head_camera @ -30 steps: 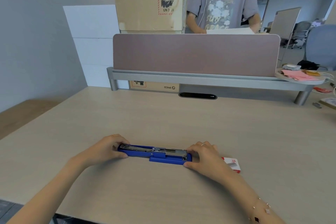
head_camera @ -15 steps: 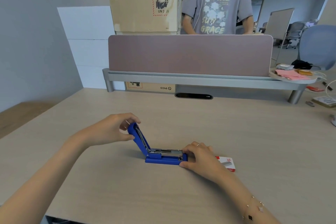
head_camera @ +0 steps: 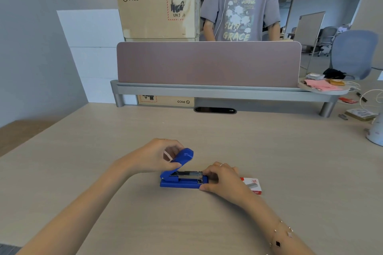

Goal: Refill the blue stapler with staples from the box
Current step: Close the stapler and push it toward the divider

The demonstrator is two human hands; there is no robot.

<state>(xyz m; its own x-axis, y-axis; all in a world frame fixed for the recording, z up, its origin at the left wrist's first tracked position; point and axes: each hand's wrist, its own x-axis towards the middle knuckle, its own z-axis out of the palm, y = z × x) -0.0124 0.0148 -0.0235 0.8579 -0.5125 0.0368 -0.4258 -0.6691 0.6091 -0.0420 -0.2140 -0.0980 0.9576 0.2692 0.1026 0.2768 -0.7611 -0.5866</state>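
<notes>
Left hand (head_camera: 154, 156) pinches the stapler (head_camera: 182, 178) lid, right hand (head_camera: 222, 178) grips its base — close gently (staples seemingly seated).

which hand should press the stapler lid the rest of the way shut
Left. The left hand already grips the raised lid of the blue stapler, while the right hand steadies its front end.

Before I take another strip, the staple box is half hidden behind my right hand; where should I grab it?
Pinch the staple box across its long sides from above, at its exposed right end. It lies flat on the desk, with the right hand covering its left end.
</notes>
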